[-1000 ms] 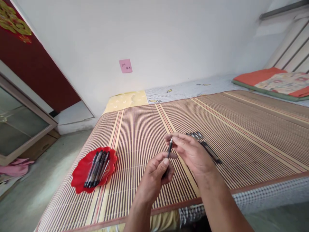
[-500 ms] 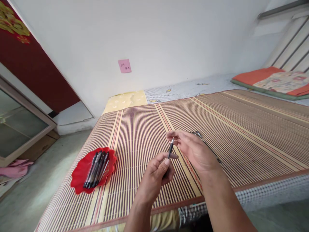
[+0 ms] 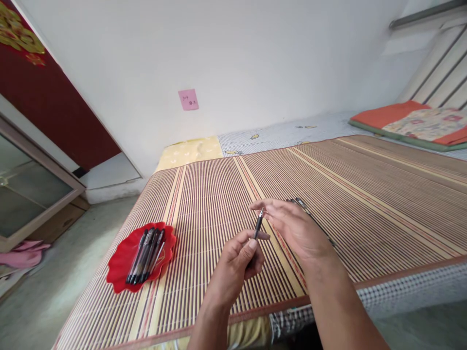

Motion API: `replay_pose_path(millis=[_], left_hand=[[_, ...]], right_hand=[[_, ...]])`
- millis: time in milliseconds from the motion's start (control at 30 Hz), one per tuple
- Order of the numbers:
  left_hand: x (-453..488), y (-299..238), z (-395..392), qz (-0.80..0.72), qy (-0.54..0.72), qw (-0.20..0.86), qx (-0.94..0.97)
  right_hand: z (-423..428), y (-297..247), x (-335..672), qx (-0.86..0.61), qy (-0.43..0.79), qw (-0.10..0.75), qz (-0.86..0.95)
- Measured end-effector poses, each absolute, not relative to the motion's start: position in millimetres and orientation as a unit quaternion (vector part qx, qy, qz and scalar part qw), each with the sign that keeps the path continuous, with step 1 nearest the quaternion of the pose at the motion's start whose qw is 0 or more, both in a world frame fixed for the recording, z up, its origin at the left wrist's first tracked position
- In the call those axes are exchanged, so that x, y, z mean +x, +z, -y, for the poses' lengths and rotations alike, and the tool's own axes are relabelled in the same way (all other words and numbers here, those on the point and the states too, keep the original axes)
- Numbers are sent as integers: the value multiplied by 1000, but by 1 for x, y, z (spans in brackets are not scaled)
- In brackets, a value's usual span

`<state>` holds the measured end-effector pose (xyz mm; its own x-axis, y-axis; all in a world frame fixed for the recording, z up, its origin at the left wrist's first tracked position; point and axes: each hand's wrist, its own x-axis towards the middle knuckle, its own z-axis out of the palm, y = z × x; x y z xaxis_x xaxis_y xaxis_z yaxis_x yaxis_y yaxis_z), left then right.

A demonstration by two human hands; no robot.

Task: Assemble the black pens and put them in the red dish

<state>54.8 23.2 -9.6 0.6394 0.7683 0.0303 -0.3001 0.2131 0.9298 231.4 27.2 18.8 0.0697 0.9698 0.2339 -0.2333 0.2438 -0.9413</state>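
Red plate (image 3: 119, 273), spare pens (image 3: 146, 253) aside; left fingers (image 3: 251, 244) grasp pen (image 3: 258, 227); right fingers (image 3: 272, 208) released, hiding loose pens (image 3: 301, 202).

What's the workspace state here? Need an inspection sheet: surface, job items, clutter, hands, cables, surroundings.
Surface: striped bamboo mat laid over a bed.
Job's things: black pen, tip up; spare pens lie side by side on a red plate; loose pens on the mat, mostly hidden behind the right hand.
Clutter: pink cloth on the floor.
Hands: left hand grips the black pen's lower end; right hand open, fingers by the tip, contact unclear.
Cables: nothing seen.
Surroundings: white wall with pink note, folded quilt, glass-fronted cabinet.
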Motion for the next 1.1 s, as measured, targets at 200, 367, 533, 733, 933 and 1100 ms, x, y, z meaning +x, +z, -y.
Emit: replay_pose_path(millis=[200,367,533,733,933,1100], left_hand=[[56,-11,-23,-229,358,738,524],[55,-12,-23,-240,351,738,524],[55,-12,-22,-236,356,742,517],[56,-11,-23,-234,359,739,519],[59,-12,-21,-281,365,681,569],[52,-8,-24,-355,410,609,578]], right_hand=[[-27,19,232,-440,461,601,482],[-26,18,233,-404,464,611,497],[-26,20,233,-424,472,597,491],[-27,20,233,-412,469,596,505],[-28,21,230,-447,462,579,501],[-39,3,253,-468,388,623,492]])
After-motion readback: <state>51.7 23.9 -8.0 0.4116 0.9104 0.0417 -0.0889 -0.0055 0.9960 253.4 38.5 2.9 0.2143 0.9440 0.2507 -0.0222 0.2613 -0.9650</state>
